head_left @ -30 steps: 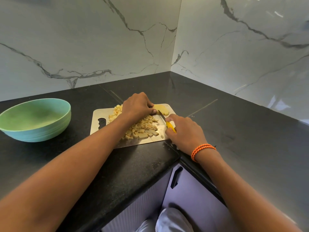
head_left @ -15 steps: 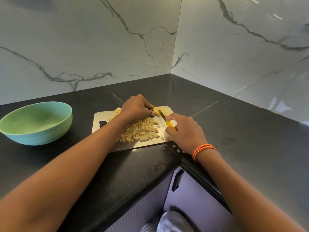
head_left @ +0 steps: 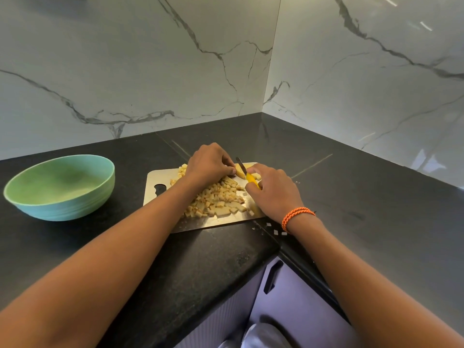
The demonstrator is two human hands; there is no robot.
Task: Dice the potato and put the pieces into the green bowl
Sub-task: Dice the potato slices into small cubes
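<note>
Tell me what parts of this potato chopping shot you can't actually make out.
Head view only:
- Uncut yellow potato piece: mostly hidden behind the left hand and right hand.
- Yellow-handled knife: handle largely covered by the right hand.
- Pile of diced potato: partly hidden under the left forearm.
- Silver metal cutting board: its middle covered.

Your bench is a black stone top, L-shaped, running into a marble-walled corner. Directly on it: green bowl at your left; steel cutting board near the inner corner edge; a few loose potato bits just off the board's near right corner.
</note>
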